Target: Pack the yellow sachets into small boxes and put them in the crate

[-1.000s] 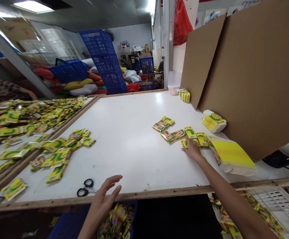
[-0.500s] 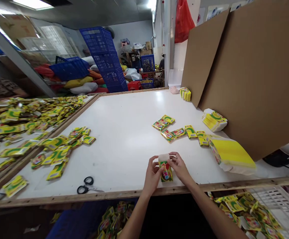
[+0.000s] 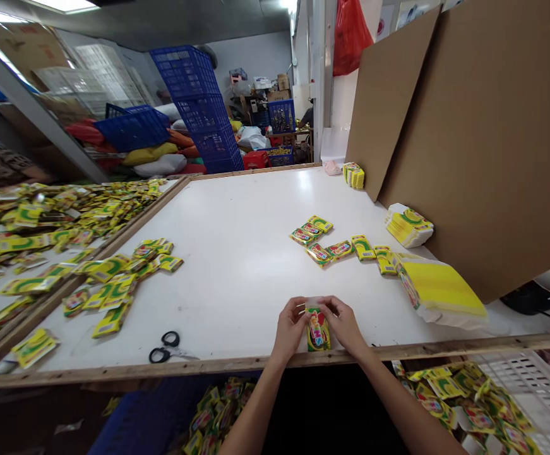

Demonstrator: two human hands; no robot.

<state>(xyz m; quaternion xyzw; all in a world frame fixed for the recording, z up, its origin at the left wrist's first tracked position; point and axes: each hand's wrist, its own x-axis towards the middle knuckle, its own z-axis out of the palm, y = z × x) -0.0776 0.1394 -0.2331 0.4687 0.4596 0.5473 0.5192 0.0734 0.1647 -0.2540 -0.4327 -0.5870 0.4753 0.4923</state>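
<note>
Between my two hands, at the front edge of the white table, is a small yellow and green crayon box [image 3: 319,331] with its pale flap end pointing away from me. My left hand [image 3: 292,325] grips the box's left side near the flap, fingers curled and thumb on the front. On the other side my right hand [image 3: 342,321] holds the upper right corner, its thumb pressed by the flap. Several similar crayon packs [image 3: 319,254] lie farther up the table. To the right, flat yellow cartons [image 3: 440,284] are stacked.
Black-handled scissors [image 3: 165,349] lie on the table [image 3: 222,265] left of my hands. A heap of packs [image 3: 108,287] is near the wooden divider [image 3: 130,234]. Cardboard sheets [image 3: 473,139] lean at the right. Bins of packs [image 3: 473,404] sit below the edge. A person is at far left.
My hands have closed in at the top of the crayon box, and the flap looks more covered by my fingers. The view has shifted slightly.
</note>
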